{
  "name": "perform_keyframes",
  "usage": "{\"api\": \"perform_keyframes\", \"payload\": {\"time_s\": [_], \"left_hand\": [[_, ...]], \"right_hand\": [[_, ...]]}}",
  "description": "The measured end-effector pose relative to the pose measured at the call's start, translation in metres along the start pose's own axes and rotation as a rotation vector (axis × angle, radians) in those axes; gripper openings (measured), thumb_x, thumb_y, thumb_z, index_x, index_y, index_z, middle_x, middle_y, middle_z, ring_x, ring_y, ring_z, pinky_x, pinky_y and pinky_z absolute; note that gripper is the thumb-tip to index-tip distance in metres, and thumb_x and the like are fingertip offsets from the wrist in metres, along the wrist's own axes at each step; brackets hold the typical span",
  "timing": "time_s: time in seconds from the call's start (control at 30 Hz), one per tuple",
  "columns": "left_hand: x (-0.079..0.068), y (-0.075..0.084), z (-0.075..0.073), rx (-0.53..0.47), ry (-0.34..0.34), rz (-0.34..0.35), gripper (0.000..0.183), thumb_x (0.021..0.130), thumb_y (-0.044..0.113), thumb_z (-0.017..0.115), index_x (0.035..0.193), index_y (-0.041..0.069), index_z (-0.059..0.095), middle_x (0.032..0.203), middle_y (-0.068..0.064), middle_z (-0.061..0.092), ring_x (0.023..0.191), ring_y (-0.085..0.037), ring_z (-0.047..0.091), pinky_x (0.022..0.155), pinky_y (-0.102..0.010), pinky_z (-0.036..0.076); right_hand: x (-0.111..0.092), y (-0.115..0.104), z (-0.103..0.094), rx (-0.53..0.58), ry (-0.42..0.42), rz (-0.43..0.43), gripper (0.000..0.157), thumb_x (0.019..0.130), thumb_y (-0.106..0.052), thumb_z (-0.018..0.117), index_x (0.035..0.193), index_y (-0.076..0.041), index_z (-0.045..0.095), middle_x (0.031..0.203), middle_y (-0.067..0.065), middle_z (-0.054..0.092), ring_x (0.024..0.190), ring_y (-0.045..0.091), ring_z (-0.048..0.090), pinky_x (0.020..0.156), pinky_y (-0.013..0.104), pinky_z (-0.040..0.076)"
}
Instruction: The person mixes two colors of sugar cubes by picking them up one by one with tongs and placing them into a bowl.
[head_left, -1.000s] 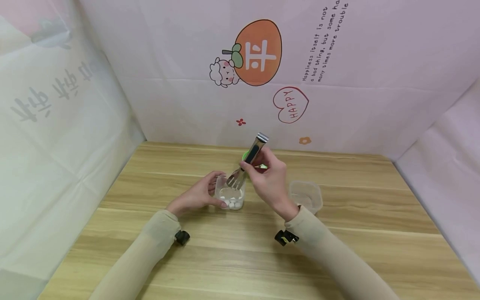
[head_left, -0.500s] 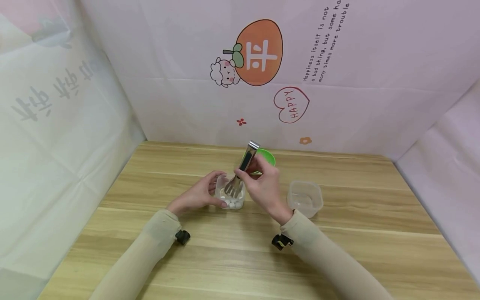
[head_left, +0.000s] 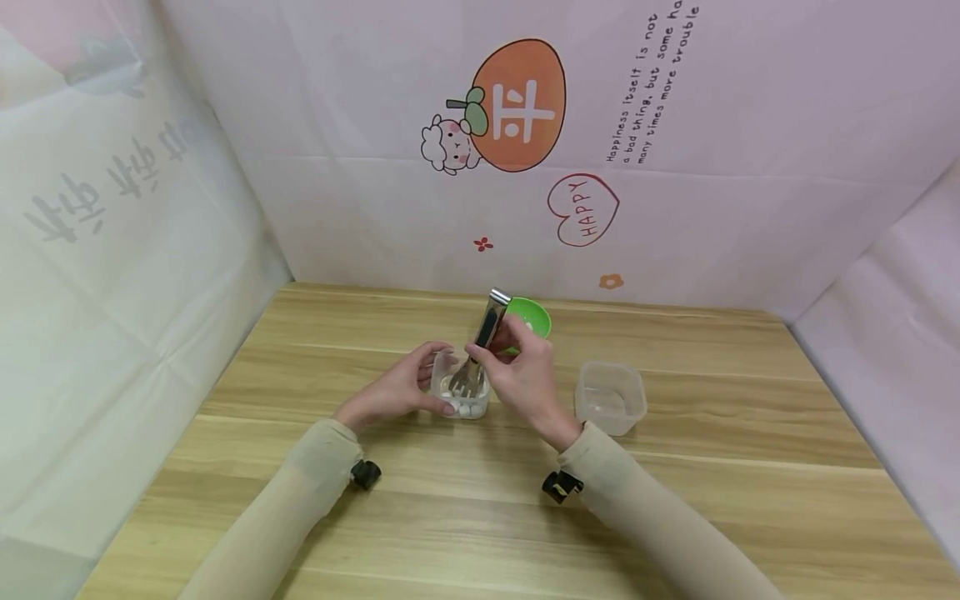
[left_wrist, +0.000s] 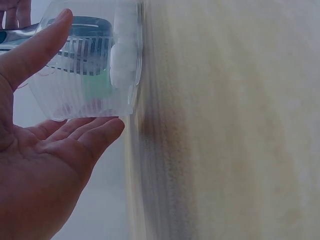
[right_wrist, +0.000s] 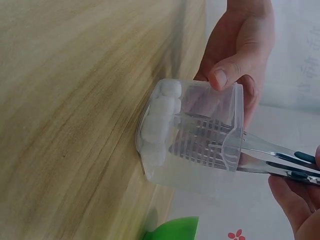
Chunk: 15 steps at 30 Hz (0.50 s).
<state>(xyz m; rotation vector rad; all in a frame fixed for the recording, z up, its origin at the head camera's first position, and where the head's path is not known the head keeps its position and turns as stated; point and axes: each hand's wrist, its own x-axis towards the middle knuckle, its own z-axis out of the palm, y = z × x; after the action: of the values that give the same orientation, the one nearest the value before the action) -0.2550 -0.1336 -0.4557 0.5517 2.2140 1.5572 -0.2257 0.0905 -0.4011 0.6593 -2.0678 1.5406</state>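
A clear plastic container (head_left: 444, 365) stands on the table, with several white rounded lumps (right_wrist: 156, 129) lying on its bottom. Its near-left side is held by my left hand (head_left: 396, 388), the thumb on one face and the fingers around another. My right hand (head_left: 525, 373) grips a pair of metal tongs (head_left: 489, 327) with dark handle inlays. The tongs slant down into the container, and in the right wrist view their slotted heads (right_wrist: 200, 142) are inside it, just above the lumps. Nothing shows clearly between the two heads.
Behind my right hand sits a green bowl (head_left: 537, 318) with something small and white in it, partly hidden. A second clear container (head_left: 634, 402) stands to the right. White printed sheets (head_left: 360, 225) rise behind and beside the wooden table (head_left: 465, 525).
My right hand has moved left and down, lowering the tongs deeper into the container. More of the green bowl and the right container now shows. My left hand stays put.
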Motion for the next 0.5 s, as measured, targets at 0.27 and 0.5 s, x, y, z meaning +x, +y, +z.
{"api": "perform_keyframes", "payload": {"time_s": [0.27, 0.5], "left_hand": [[0.000, -0.001, -0.001, 0.004, 0.000, 0.009, 0.100, 0.081, 0.004, 0.092, 0.160, 0.004, 0.031, 0.164, -0.018, 0.039, 0.152, -0.039, 0.034, 0.123, -0.051, 0.032], [0.000, -0.002, 0.000, 0.012, 0.011, -0.009, 0.100, 0.080, 0.007, 0.093, 0.160, 0.008, 0.033, 0.165, -0.016, 0.038, 0.153, -0.039, 0.033, 0.124, -0.052, 0.031]], "right_hand": [[-0.001, 0.015, 0.001, 0.006, -0.013, -0.003, 0.025, 0.086, 0.003, 0.086, 0.102, -0.001, 0.067, 0.085, 0.010, 0.073, 0.073, 0.023, 0.070, 0.062, 0.036, 0.065], [-0.002, 0.017, 0.000, -0.008, -0.039, 0.004, 0.023, 0.088, -0.002, 0.085, 0.103, -0.005, 0.067, 0.087, 0.006, 0.073, 0.076, 0.018, 0.070, 0.066, 0.032, 0.065]]}}
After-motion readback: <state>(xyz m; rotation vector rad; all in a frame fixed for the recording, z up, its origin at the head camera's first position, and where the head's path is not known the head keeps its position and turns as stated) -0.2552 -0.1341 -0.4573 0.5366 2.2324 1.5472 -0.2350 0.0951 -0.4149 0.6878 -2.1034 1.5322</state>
